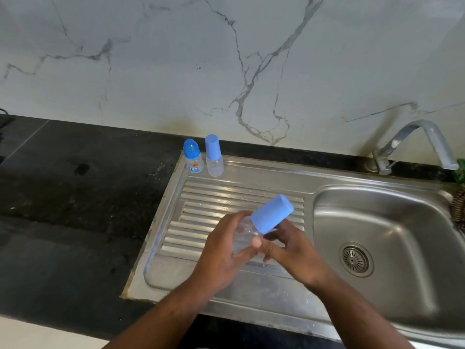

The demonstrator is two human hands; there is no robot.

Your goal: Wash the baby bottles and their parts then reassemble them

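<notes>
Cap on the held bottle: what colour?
The cap is plain light blue, clearest in the head view.

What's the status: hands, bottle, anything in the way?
Left hand grips bottle body, right hand holds its neck. Bottle tilted over drainboard, cap on. Two capped bottles stand at back, clear of hands.

Bare left hand (224, 250), bare right hand (293, 250), two forearms (163, 313) (bare to the frame's edge), short thumbnail (256, 242).

The steel drainboard (251, 182) bears a dome-capped bottle (193, 157) beside a flat-capped bottle (214, 159).
</notes>
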